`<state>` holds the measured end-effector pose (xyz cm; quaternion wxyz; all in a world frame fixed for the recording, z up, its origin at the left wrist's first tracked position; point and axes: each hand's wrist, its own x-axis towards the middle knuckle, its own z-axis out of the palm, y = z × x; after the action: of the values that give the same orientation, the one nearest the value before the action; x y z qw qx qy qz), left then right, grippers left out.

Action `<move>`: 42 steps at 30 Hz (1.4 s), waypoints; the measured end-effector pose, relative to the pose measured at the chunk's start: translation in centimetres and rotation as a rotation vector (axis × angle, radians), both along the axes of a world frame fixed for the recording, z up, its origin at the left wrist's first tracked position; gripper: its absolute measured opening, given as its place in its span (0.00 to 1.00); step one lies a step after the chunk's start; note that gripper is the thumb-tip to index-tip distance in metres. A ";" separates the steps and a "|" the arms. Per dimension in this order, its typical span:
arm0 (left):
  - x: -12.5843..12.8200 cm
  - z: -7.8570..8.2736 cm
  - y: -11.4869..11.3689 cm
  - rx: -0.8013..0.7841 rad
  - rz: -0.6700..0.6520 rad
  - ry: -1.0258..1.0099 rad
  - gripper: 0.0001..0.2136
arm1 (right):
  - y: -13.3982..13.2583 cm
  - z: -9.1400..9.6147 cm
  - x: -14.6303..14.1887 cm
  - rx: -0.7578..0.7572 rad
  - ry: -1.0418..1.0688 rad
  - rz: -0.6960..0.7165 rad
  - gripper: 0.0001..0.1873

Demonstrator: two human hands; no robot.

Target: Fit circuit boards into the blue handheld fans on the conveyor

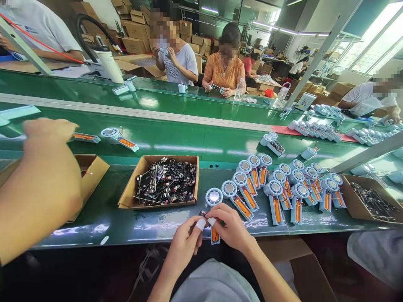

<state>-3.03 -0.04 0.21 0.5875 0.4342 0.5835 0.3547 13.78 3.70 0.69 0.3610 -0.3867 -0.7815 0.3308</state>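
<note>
My left hand (185,241) and my right hand (232,226) meet near the table's front edge, both thumbs in white covers. Closed fingertips of both hands hold a small black circuit board (202,213), mostly hidden by the fingers. Just beneath and behind them lies a light-blue handheld fan body (214,197), its round head facing up. Part of its orange-filled handle (215,237) shows between my hands. To the right, several similar fan bodies (241,180) lie in rows, their handles showing orange inside and thin wires.
A cardboard tray (126,201) of black circuit boards stands left of my hands; another tray (349,205) is at far right. A co-worker's arm (40,184) reaches in from the left. Fan parts (119,137) lie on the green belt (176,138). People sit opposite.
</note>
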 end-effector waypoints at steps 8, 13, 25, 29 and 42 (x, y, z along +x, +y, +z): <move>0.1 -0.2 -0.2 0.116 0.016 0.130 0.20 | 0.3 0.3 0.3 0.080 -0.157 0.053 0.14; 0.3 -0.6 -0.8 0.180 0.117 0.089 0.22 | 0.6 0.2 0.1 0.208 -0.237 -0.035 0.12; 0.5 -2.0 -1.6 0.401 0.199 0.383 0.19 | -0.1 0.9 -1.7 0.500 -0.640 -0.112 0.09; 0.1 -2.0 -1.8 0.443 0.205 0.380 0.19 | 0.0 0.8 -1.6 0.380 -0.538 -0.073 0.09; -1.8 -1.4 0.0 0.309 0.015 0.133 0.17 | 0.9 1.9 -0.4 -0.074 -0.161 0.006 0.12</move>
<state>-4.80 -0.04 -1.19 0.4712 0.5375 0.5629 0.4150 13.41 4.64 2.54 0.2818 -0.4227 -0.7963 0.3282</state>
